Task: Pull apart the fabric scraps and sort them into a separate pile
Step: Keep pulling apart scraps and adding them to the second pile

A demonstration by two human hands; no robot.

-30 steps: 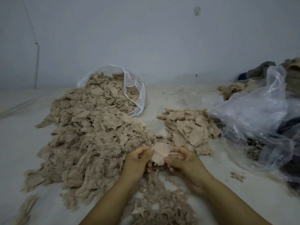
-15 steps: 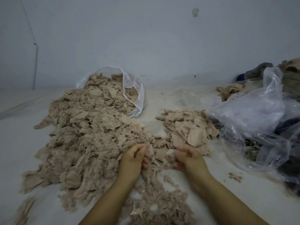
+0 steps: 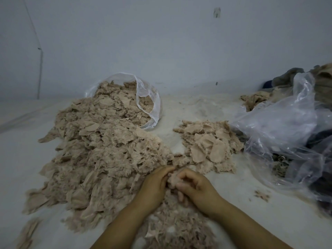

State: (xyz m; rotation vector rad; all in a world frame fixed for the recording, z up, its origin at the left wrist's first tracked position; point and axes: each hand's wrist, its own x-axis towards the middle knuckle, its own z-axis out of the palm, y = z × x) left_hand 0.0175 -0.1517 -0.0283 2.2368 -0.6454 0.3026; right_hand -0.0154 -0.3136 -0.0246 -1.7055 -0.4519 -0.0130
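Regrouping after dropping the last piece half a second earlier, left hand [image 3: 156, 184] and right hand [image 3: 195, 186] met, curled fingers pinching a fresh fuzzy beige fabric scrap clump [image 3: 172, 179] between them. It sat at the big unsorted beige scrap heap's [image 3: 100, 155] near edge, short of the smaller sorted beige pile [image 3: 206, 146]; next pull-apart looked about to start.

Left hand [image 3: 154, 184] and right hand [image 3: 195, 186] brought together, almost touching, low at centre. Fingers of both curled inward, pinching one small fuzzy scrap [image 3: 173, 179] between them. Bare forearms angled in from below.
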